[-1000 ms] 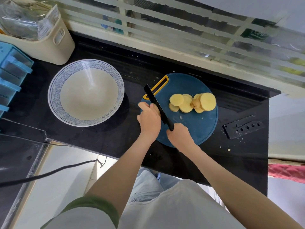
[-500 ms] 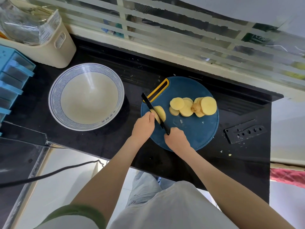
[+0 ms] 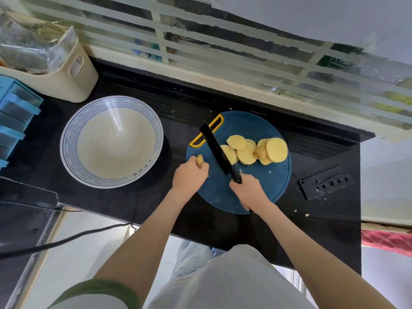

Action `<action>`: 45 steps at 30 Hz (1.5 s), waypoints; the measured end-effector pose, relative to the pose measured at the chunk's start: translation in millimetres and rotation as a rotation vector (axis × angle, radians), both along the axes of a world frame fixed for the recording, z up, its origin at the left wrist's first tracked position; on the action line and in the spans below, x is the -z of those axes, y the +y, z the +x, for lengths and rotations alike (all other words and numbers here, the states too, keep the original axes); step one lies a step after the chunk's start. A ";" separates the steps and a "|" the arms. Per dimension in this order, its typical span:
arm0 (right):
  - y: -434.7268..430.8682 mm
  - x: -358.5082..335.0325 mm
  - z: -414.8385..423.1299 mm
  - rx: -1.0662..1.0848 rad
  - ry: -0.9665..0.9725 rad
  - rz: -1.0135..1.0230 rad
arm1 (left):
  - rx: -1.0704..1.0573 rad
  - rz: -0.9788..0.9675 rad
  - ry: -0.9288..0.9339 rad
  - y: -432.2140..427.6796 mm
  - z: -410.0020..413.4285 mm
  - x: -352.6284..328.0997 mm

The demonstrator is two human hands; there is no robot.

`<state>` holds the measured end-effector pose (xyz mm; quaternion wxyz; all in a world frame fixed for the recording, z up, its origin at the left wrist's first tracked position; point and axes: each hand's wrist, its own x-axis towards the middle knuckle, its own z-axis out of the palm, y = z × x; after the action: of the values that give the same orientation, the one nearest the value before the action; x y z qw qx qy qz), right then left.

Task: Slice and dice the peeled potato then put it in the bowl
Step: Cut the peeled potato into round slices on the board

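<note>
Black tabletop under a striped window is carrying everything; round blue cutting board is sitting near and right of centre, where both hands are reaching it easily; bowl is waiting just left of the board with no potato in it yet, probably parked close for a short transfer. Left hand is curling round a small potato end piece at the board's left edge, seemingly keeping it apart from the blade; right hand is gripping the handle of the black knife, blade pointing far-left and lying between the left hand and the cut pile, touching the nearest slice. Potato slices are lying overlapped, flat faces up, on the far right part of the board, so they should be staying stable for stacking; slicing is looking nearly finished, dicing not yet begun. Knife sheath is lying on the tabletop right of the board, out of the cutting path; beige basket and blue drawers are sitting far left.
</note>
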<state>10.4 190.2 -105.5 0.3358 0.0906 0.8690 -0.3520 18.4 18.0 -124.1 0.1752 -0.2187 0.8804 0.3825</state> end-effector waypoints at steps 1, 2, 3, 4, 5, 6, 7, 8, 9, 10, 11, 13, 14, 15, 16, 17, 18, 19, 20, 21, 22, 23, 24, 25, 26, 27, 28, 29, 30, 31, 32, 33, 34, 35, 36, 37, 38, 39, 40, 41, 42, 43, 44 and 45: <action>4.9 -2.6 -2.1 0.042 -0.013 -0.028 | 0.006 -0.044 -0.008 -1.5 -0.9 0.5; 9.1 -5.1 -4.6 0.071 -0.020 -0.051 | 0.013 -0.084 -0.016 -3.2 -1.7 1.8; 13.2 -7.2 -6.9 0.093 -0.021 -0.070 | 0.020 -0.108 -0.022 -4.3 -2.3 3.0; 17.5 -9.5 -9.2 0.108 -0.016 -0.083 | 0.027 -0.113 -0.024 -4.9 -3.0 3.9; 20.6 -11.3 -11.4 0.120 -0.009 -0.095 | 0.028 -0.093 -0.027 -5.6 -4.3 4.7; 22.9 -12.6 -13.0 0.127 -0.001 -0.097 | 0.023 -0.050 -0.032 -6.2 -5.6 5.3; 25.6 -14.7 -13.9 0.140 0.013 -0.094 | 0.029 -0.001 -0.039 -5.5 -8.1 3.6; 28.0 -16.1 -14.7 0.155 0.036 -0.087 | 0.052 0.045 -0.052 -3.9 -11.0 2.0; 30.4 -17.0 -15.1 0.169 0.070 -0.067 | 0.094 0.075 -0.067 -1.6 -13.4 0.3; 33.5 -19.1 -15.1 0.173 0.120 -0.031 | 0.151 0.085 -0.078 2.1 -16.1 -1.6; 36.3 -21.6 -15.1 0.160 0.172 0.019 | 0.209 0.083 -0.084 6.0 -18.4 -4.0; 41.7 -25.8 -14.3 0.095 0.255 0.129 | 0.296 0.071 -0.070 15.2 -22.7 -9.3; 44.8 -27.6 -13.5 0.060 0.285 0.183 | 0.326 0.065 -0.047 20.5 -24.9 -12.1; 47.3 -28.4 -12.0 0.030 0.311 0.235 | 0.346 0.060 -0.022 25.4 -26.7 -14.4; 51.3 -30.5 -10.2 0.013 0.337 0.279 | 0.359 0.056 -0.001 31.6 -29.4 -17.6; 53.5 -30.9 -8.5 0.000 0.357 0.316 | 0.357 0.053 0.009 35.8 -31.4 -19.3; 56.1 -31.7 -6.8 -0.008 0.379 0.352 | 0.348 0.046 0.014 40.0 -34.1 -20.5; 58.4 -32.2 -4.7 -0.017 0.404 0.389 | 0.340 0.032 0.019 43.3 -35.8 -20.4; 61.6 -33.9 -2.6 -0.026 0.427 0.427 | 0.330 0.013 0.027 47.0 -37.3 -20.5; 63.7 -34.4 -0.9 -0.039 0.442 0.459 | 0.309 -0.002 0.039 49.1 -37.9 -20.7; 66.5 -35.4 0.6 -0.050 0.450 0.483 | 0.279 -0.009 0.060 51.8 -38.4 -22.2; 68.5 -35.9 1.8 -0.061 0.454 0.499 | 0.239 -0.004 0.091 53.1 -38.7 -23.8; 71.2 -36.7 3.0 -0.066 0.455 0.511 | 0.199 0.001 0.137 54.9 -38.9 -26.1; 73.0 -36.8 3.6 -0.071 0.457 0.522 | 0.159 0.001 0.193 55.2 -38.9 -28.1; 74.7 -36.8 4.5 -0.073 0.458 0.529 | 0.125 -0.006 0.253 55.6 -38.7 -30.4; 76.0 -36.5 5.2 -0.071 0.459 0.531 | 0.095 -0.015 0.316 55.7 -38.2 -32.8; 76.9 -36.7 5.6 -0.064 0.459 0.526 | 0.069 -0.023 0.372 55.2 -37.7 -35.8; 77.3 -36.4 5.8 -0.055 0.458 0.517 | 0.050 -0.024 0.412 54.4 -37.2 -39.4; 77.4 -36.9 5.6 -0.044 0.458 0.507 | 0.043 -0.019 0.434 53.4 -36.9 -44.0; 77.3 -37.6 4.9 -0.032 0.458 0.496 | 0.044 -0.009 0.434 52.4 -36.6 -49.0; 77.2 -38.0 4.0 -0.019 0.457 0.484 | 0.052 0.003 0.416 52.0 -36.4 -54.0; 76.6 -39.4 3.3 -0.007 0.461 0.468 | 0.063 0.006 0.393 51.5 -35.4 -59.9; 75.6 -41.2 2.0 0.006 0.463 0.453 | 0.085 -0.002 0.367 50.8 -35.2 -64.0; 75.0 -41.7 0.6 0.022 0.460 0.441 | 0.109 -0.013 0.334 50.9 -36.0 -64.8; 73.9 -43.4 -1.1 0.039 0.460 0.426 | 0.137 -0.022 0.306 50.2 -36.9 -66.4; 73.3 -44.0 -2.2 0.054 0.453 0.414 | 0.171 -0.017 0.275 49.6 -37.6 -65.3; 72.9 -45.4 -3.5 0.066 0.444 0.404 | 0.203 -0.001 0.243 49.0 -38.7 -63.5; 73.1 -46.0 -4.5 0.078 0.432 0.392 | 0.228 0.014 0.207 48.5 -39.2 -60.3; 73.6 -47.0 -5.7 0.088 0.422 0.379 | 0.243 0.015 0.175 47.8 -39.3 -58.1; 74.3 -46.9 -6.2 0.095 0.413 0.369 | 0.254 -0.005 0.150 47.2 -38.4 -55.4; 75.3 -47.7 -6.6 0.099 0.409 0.362 | 0.266 -0.038 0.133 47.0 -37.6 -52.7; 76.4 -48.3 -6.4 0.103 0.405 0.356 | 0.280 -0.076 0.119 47.1 -36.6 -49.4; 77.5 -48.7 -6.2 0.108 0.401 0.348 | 0.293 -0.115 0.108 47.7 -36.1 -46.4; 78.5 -49.4 -5.6 0.118 0.396 0.337 | 0.294 -0.152 0.106 48.7 -35.4 -44.1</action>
<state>4.7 268.7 -56.0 0.1184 0.1250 0.9573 -0.2323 -17.0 66.7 -80.0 0.1654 -0.0796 0.9374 0.2959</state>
